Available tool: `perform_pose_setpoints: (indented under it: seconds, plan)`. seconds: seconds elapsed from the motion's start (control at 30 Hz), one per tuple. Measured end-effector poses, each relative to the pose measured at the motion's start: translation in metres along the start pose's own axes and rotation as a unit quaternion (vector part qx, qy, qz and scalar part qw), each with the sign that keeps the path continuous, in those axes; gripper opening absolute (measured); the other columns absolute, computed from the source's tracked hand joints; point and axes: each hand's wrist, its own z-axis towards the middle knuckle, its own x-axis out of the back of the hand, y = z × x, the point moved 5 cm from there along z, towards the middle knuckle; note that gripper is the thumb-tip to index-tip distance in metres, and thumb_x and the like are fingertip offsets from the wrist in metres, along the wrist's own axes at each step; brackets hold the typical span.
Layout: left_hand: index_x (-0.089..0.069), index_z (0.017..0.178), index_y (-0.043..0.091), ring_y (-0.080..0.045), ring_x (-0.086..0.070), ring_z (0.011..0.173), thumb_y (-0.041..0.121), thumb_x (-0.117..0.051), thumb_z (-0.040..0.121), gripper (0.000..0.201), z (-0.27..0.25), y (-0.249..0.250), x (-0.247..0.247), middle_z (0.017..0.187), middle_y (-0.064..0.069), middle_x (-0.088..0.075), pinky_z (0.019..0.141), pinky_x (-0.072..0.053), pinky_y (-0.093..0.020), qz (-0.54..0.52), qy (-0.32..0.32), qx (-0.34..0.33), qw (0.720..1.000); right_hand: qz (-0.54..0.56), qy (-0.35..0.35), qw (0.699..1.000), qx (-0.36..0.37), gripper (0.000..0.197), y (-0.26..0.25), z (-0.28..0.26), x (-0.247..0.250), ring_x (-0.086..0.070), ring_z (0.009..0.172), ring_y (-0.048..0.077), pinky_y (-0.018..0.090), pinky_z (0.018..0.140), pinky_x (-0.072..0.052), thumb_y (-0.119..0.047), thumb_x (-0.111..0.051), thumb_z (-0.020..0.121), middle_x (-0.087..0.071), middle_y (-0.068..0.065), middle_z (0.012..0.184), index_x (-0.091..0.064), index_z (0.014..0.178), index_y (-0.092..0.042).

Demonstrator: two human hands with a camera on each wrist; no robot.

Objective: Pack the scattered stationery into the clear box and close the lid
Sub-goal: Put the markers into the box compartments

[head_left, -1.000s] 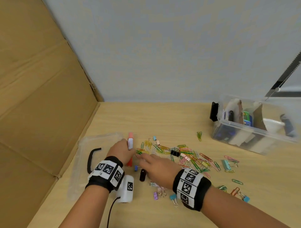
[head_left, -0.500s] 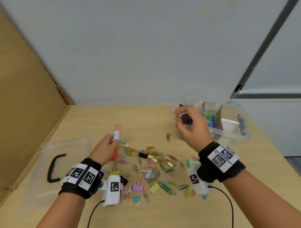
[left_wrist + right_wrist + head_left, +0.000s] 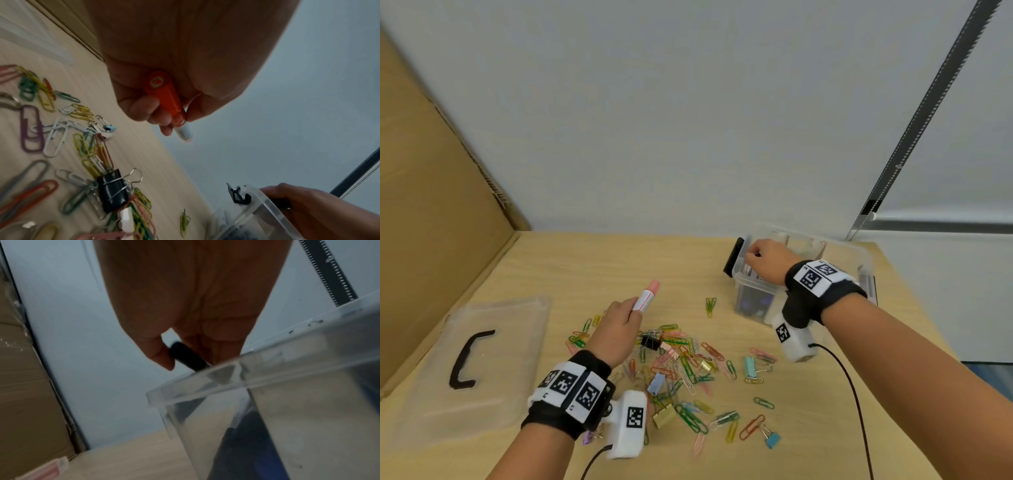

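The clear box (image 3: 755, 284) stands open at the back right of the table with stationery inside. My right hand (image 3: 767, 258) is over its left end and pinches a small black cylinder (image 3: 188, 357) just above the rim (image 3: 267, 368). My left hand (image 3: 619, 325) grips an orange and white marker (image 3: 647, 297) above the pile; its orange barrel (image 3: 166, 100) sits in my curled fingers. Many coloured paper clips (image 3: 688, 370) and several binder clips, among them a black one (image 3: 652, 342), lie scattered mid-table. The clear lid (image 3: 493, 325) with a black handle (image 3: 465, 359) lies flat at the left.
A cardboard wall (image 3: 431, 222) closes off the left side and a pale wall the back. The table's right edge runs close behind the box. A black latch (image 3: 732, 257) hangs on the box's left end. Cables trail from both wrist cameras.
My right hand has carried the black cylinder from the pile to the box and now holds it over the rim. My left hand has lifted the marker slightly and turned it toward the box.
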Motion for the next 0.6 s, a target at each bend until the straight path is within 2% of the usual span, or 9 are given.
perform_pose_setpoints:
  seconds: [0.07,0.13,0.2,0.27,0.33,0.4,0.47,0.53,0.6]
  plan:
    - [-0.053,0.114,0.020,-0.014,-0.026,0.057,0.021,-0.029,0.100,0.028,-0.001,-0.001,-0.002,0.067,0.001,-0.029,0.052,-0.022,-0.029,0.007,-0.007,-0.008,1.000,0.006,-0.028,1.000,-0.006,0.036,-0.001,0.003,-0.003,-0.054,0.099,0.029,0.031,0.081,-0.039,-0.019,-0.033,0.100,-0.058,0.021,0.121,-0.056,0.117,0.003]
    - [-0.052,0.106,0.019,-0.015,-0.025,0.056,0.021,-0.029,0.100,0.024,-0.004,-0.003,-0.002,0.067,0.000,-0.029,0.051,-0.022,-0.028,0.012,-0.007,-0.004,1.000,0.049,-0.021,0.999,-0.010,0.038,0.003,0.001,0.001,-0.053,0.112,0.030,0.030,0.089,-0.040,-0.014,-0.028,0.101,-0.052,0.020,0.131,-0.047,0.131,-0.001]
    - [-0.051,0.100,0.012,-0.016,-0.026,0.055,0.021,-0.030,0.100,0.023,-0.008,-0.004,-0.003,0.068,-0.001,-0.030,0.050,-0.022,-0.026,0.009,-0.005,0.005,1.000,0.101,0.023,0.995,-0.003,0.040,0.012,-0.005,0.011,-0.057,0.103,0.030,0.031,0.082,-0.044,-0.011,-0.028,0.100,-0.056,0.019,0.124,-0.043,0.136,-0.008]
    - [-0.051,0.099,0.015,-0.017,-0.027,0.055,0.022,-0.031,0.101,0.022,-0.012,-0.001,-0.006,0.071,-0.001,-0.032,0.048,-0.023,-0.022,0.012,-0.005,0.004,1.000,0.140,0.097,0.985,0.015,0.038,0.024,-0.016,0.024,-0.059,0.095,0.025,0.028,0.074,-0.045,-0.009,-0.031,0.098,-0.059,0.015,0.115,-0.048,0.132,-0.012]
    - [-0.049,0.108,0.018,-0.016,-0.031,0.058,0.022,-0.030,0.102,0.020,-0.016,0.013,-0.008,0.079,-0.003,-0.036,0.048,-0.029,-0.018,0.020,-0.005,-0.007,1.000,0.139,0.174,0.974,0.032,0.035,0.042,-0.030,0.038,-0.057,0.097,0.019,0.024,0.078,-0.041,-0.007,-0.036,0.095,-0.054,0.008,0.124,-0.051,0.126,-0.013]
    - [-0.040,0.132,0.020,-0.015,-0.038,0.065,0.023,-0.029,0.103,0.032,-0.018,0.038,-0.011,0.090,-0.003,-0.040,0.055,-0.036,-0.015,0.023,0.001,-0.033,0.999,0.073,0.238,0.968,0.029,0.032,0.065,-0.045,0.048,-0.056,0.097,0.017,0.024,0.081,-0.042,-0.010,-0.042,0.093,-0.050,0.005,0.128,-0.052,0.123,-0.014]
    - [-0.025,0.146,0.023,-0.014,-0.044,0.068,0.024,-0.028,0.102,0.044,-0.020,0.072,-0.016,0.098,0.000,-0.042,0.058,-0.039,-0.015,0.010,0.014,-0.072,0.997,-0.026,0.280,0.960,-0.004,0.034,0.092,-0.056,0.050,-0.051,0.116,0.024,0.035,0.097,-0.042,-0.016,-0.045,0.091,-0.049,0.008,0.132,-0.052,0.124,-0.012]
    - [-0.017,0.149,0.025,-0.009,-0.047,0.071,0.021,-0.031,0.102,0.050,-0.019,0.109,-0.027,0.111,0.002,-0.044,0.061,-0.041,-0.011,0.019,0.017,-0.115,0.993,-0.099,0.263,0.957,-0.078,0.043,0.119,-0.062,0.041,-0.037,0.134,0.029,0.043,0.112,-0.029,-0.025,-0.044,0.092,-0.041,0.012,0.144,-0.047,0.132,-0.009]
    - [-0.013,0.151,0.021,-0.007,-0.050,0.090,0.016,-0.034,0.100,0.055,-0.009,0.143,-0.041,0.128,0.000,-0.041,0.078,-0.043,-0.012,0.053,0.011,-0.139,0.989,-0.106,0.212,0.963,-0.130,0.054,0.137,-0.064,0.028,-0.022,0.143,0.030,0.044,0.117,-0.021,-0.032,-0.039,0.094,-0.026,0.013,0.154,-0.038,0.140,-0.005]
